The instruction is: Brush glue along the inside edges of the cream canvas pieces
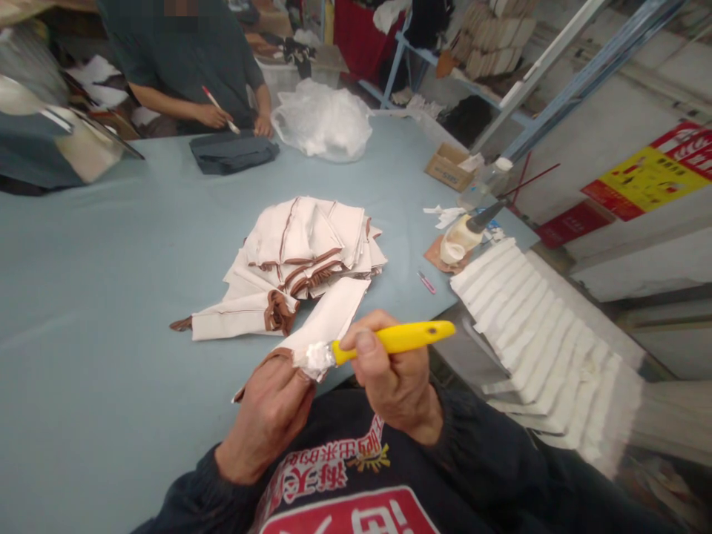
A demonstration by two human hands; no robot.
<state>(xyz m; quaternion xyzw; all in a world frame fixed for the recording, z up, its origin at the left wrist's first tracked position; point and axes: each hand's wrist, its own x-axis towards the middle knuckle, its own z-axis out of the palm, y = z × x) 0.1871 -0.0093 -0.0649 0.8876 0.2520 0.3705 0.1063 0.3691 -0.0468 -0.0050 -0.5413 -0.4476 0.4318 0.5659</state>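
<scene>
Our right hand (396,382) grips a yellow-handled, white-coated brush (409,337).
Beside its tip, our left hand (271,415) pinches a cream, brown-edged strip (335,311).

Left hand (274,406) seemingly pinches; right hand (396,380) grips.

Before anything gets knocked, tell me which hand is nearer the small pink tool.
Right. The right hand, holding the yellow brush, sits on the wearer's side of the pink tool; the left hand is farther left.
</scene>
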